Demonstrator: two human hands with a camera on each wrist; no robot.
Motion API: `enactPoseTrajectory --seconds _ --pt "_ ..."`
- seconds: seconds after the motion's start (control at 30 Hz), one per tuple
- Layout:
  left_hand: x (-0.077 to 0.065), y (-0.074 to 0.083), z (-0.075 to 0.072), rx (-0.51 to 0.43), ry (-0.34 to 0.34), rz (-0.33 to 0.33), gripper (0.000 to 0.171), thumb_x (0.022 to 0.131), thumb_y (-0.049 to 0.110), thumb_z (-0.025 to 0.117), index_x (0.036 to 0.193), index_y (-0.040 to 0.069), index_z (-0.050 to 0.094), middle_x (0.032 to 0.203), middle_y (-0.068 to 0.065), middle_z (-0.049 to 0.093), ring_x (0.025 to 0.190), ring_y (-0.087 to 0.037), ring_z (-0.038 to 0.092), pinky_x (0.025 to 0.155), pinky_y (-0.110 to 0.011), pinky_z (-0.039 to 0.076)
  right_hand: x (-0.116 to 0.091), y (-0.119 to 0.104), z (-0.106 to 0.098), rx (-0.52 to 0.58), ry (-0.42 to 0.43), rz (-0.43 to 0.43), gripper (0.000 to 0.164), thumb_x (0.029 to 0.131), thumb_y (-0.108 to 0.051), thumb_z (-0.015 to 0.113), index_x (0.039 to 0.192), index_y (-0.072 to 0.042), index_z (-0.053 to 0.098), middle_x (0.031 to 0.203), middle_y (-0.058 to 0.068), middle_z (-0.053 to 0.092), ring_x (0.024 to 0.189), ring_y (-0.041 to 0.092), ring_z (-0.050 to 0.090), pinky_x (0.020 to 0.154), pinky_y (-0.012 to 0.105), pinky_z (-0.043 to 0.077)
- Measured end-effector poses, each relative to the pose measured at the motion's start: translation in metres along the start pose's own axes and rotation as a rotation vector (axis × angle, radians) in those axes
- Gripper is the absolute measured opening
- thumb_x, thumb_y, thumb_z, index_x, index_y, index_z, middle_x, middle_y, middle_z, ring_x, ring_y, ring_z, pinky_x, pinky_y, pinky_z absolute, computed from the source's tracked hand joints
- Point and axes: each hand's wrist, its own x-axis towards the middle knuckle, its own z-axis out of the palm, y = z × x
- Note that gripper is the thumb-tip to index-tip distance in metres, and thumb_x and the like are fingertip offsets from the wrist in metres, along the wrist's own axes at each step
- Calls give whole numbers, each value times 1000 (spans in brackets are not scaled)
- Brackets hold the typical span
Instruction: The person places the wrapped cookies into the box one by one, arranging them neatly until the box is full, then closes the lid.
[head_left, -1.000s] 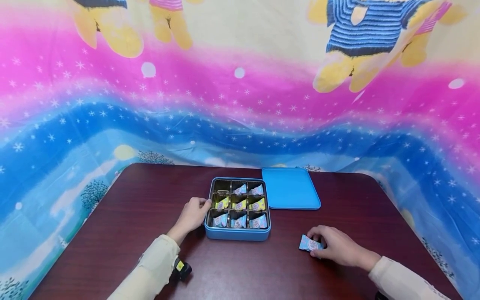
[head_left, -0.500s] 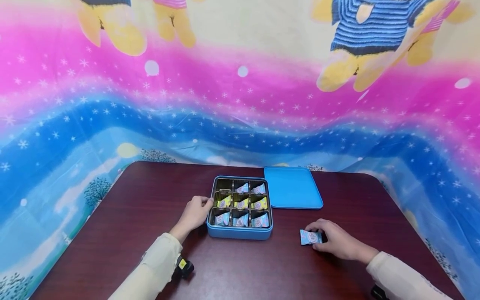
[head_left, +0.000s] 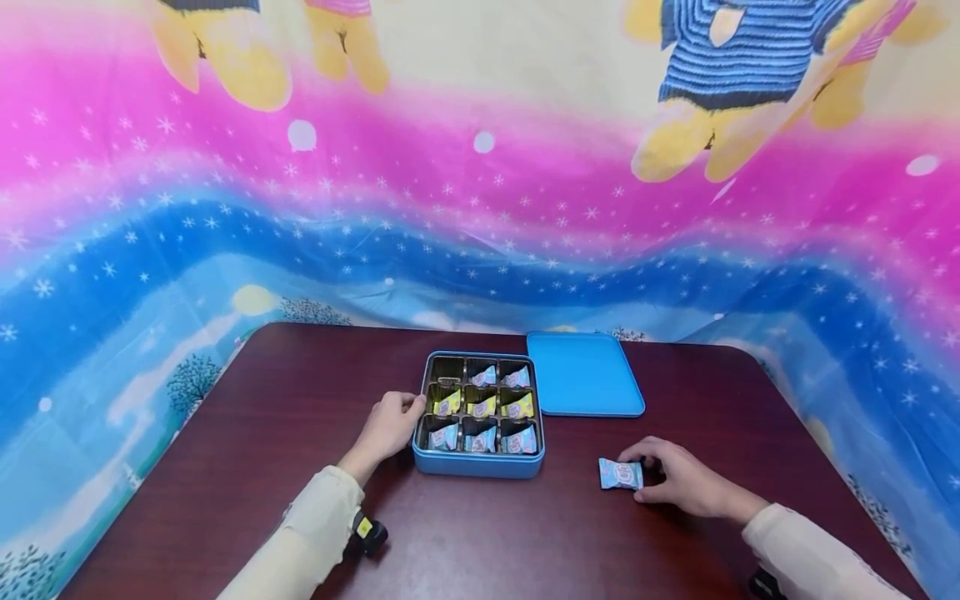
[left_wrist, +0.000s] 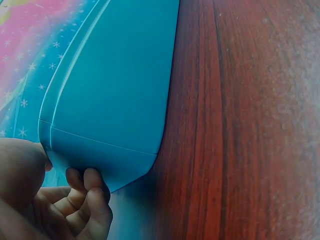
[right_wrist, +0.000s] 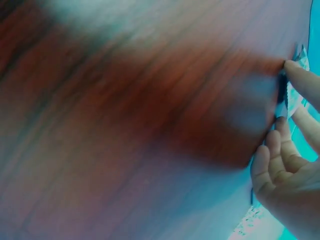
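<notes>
A blue tin box (head_left: 477, 465) with a divided insert stands mid-table. Blue-wrapped candies (head_left: 519, 439) fill its front row and two back compartments. Yellow-wrapped candies (head_left: 482, 406) sit in the middle row, and the back left compartment shows bare plastic. My left hand (head_left: 392, 427) holds the tin's left side; in the left wrist view its curled fingers (left_wrist: 94, 182) press the blue wall, thumb up by the rim. Right of the tin, a blue-wrapped candy (head_left: 621, 474) lies on the table. Around its right end, my right hand (head_left: 686, 481) keeps thumb and forefinger spread, fingertips right at the wrapper.
Behind and right of the tin lies its flat blue lid (head_left: 588, 379). The dark red wooden table (head_left: 480, 542) ends at a printed cloth backdrop (head_left: 480, 250) along the back and sides. A black wrist device (head_left: 369, 533) hangs below the left sleeve.
The right hand's candy has turned flat and straight on the table. Thumb and forefinger have loosened from it and drawn slightly right. The left hand stays at the tin.
</notes>
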Motion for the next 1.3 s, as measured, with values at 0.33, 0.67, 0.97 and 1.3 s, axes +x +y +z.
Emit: enactPoseTrajectory --seconds 0.33,0.67,0.97,1.3 --pt "0 -2 2 -4 10 12 43 103 29 52 125 -4 68 119 -18 73 106 -25 68 95 -48 54 -2 10 -2 45 5 -10 42 83 -28 83 121 -14 69 105 0 61 81 11 46 64 23 39" --pt "0 -3 3 -17 6 15 42 103 29 52 124 -3 69 117 -17 73 108 -26 68 95 -48 54 -2 12 -2 59 37 -16 35 84 -25 83 115 -13 72 100 -1 64 78 11 48 62 23 40" --pt "0 -2 4 -9 7 12 41 104 28 51 124 -3 69 117 -17 73 103 -23 67 93 -46 54 -1 13 -2 41 62 -27 29 86 -25 80 113 -16 75 98 -4 66 77 12 50 61 23 42" --pt "-1 -2 1 -17 3 13 42 104 28 51 126 -3 68 119 -17 73 105 -23 67 93 -46 54 5 9 -5 83 102 -72 26 87 -23 80 112 -16 75 100 -3 69 79 21 52 62 25 45"
